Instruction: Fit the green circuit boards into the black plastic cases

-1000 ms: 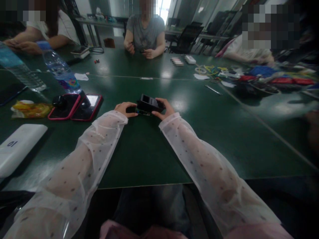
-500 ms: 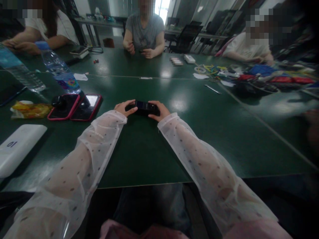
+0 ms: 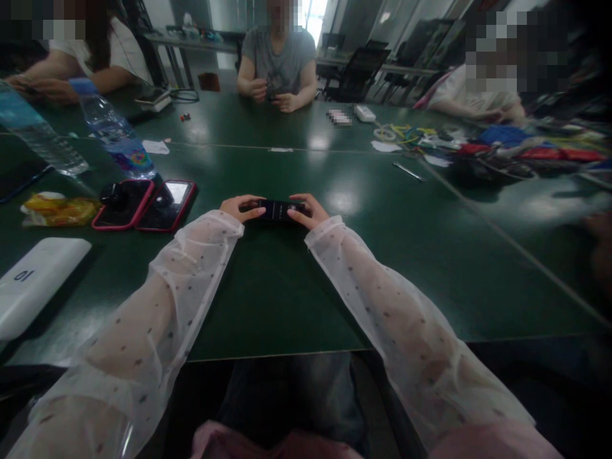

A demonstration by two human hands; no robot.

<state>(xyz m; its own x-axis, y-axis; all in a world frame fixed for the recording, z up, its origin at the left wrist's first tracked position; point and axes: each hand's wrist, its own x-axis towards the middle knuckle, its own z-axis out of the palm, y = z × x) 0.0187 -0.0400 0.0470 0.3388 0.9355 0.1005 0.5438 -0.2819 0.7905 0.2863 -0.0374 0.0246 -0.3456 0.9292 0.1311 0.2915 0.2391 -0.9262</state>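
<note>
A black phone (image 3: 277,211) is held sideways between my two hands, low over the green table (image 3: 268,287), its dark screen facing me with small pale marks on it. My left hand (image 3: 241,209) grips its left end, thumb at the near edge and fingers behind. Around the right end is my right hand (image 3: 310,212), with its thumb over the screen and the fingers at the far side. Whether the phone touches the table I cannot tell. Sheer white spotted sleeves cover both forearms.
To the left are two pink-edged phones (image 3: 165,205), a yellow wrapper (image 3: 62,210), a white power bank (image 3: 41,284) and a water bottle (image 3: 117,137). A pen-like metal tool (image 3: 408,171) and tangled cables (image 3: 406,135) lie right. Several people sit around the table.
The phone has tipped so more of its screen faces me. My right thumb has moved onto the screen. Across the table, a person's hands have shifted slightly.
</note>
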